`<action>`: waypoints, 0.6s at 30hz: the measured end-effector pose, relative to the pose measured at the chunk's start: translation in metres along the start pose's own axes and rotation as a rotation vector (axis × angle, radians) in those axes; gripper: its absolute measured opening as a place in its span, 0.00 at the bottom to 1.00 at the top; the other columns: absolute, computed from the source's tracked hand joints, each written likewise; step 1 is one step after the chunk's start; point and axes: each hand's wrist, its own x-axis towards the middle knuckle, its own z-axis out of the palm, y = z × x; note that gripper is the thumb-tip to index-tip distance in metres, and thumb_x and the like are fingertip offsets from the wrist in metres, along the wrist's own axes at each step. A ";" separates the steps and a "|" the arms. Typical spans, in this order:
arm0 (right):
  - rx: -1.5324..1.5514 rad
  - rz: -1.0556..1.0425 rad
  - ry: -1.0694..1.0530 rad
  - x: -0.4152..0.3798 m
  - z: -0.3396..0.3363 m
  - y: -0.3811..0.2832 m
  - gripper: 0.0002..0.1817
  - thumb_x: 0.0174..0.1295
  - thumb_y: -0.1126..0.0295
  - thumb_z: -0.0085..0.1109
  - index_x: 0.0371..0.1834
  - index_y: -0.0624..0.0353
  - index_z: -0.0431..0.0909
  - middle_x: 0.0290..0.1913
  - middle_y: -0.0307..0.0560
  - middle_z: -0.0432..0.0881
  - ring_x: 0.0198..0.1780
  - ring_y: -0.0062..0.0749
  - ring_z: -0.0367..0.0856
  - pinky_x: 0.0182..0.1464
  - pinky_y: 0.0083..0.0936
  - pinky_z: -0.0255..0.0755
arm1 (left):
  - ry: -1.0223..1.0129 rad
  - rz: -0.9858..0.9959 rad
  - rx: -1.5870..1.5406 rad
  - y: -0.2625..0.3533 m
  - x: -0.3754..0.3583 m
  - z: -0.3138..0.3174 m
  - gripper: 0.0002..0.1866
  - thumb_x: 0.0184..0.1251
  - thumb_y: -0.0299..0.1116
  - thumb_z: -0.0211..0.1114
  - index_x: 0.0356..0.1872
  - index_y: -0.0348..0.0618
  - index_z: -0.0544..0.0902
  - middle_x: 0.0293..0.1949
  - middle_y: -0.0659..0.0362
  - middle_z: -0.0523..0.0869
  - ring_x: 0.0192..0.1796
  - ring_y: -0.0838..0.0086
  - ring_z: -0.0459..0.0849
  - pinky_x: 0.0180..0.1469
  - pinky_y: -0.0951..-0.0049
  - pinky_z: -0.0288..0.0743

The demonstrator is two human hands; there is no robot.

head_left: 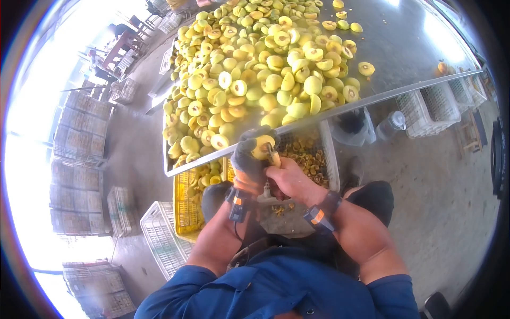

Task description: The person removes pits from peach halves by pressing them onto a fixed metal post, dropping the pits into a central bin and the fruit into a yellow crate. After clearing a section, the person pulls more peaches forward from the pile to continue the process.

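Observation:
My left hand (245, 157), in a dark glove with an orange cuff, is closed around a halved yellow peach (261, 147), its cut face turned up. My bare right hand (291, 178) grips a small pitting knife (274, 158) by its yellowish handle. The tool's tip meets the cut face near the stone hollow; its exact shape is hard to make out. Both hands are just in front of the metal table's raised edge (319, 115). Beyond it lies a large heap of peach halves (255, 69), some showing brown stones or hollows.
Below my hands a crate (332, 159) holds brown stones and scraps. A yellow crate (183, 204) with peach halves stands left of it, beside a white crate (159, 234). White baskets (430, 109) and a clear plastic jug (393, 123) are on the right. Stacked crates (79, 159) line the left.

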 end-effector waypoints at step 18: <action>-0.109 -0.047 0.061 0.010 -0.002 0.003 0.05 0.72 0.72 0.56 0.37 0.60 0.75 0.24 0.40 0.74 0.18 0.31 0.73 0.20 0.32 0.67 | -0.188 -0.057 -0.176 -0.001 0.009 -0.013 0.15 0.66 0.29 0.61 0.53 0.39 0.81 0.62 0.47 0.85 0.59 0.58 0.86 0.63 0.63 0.81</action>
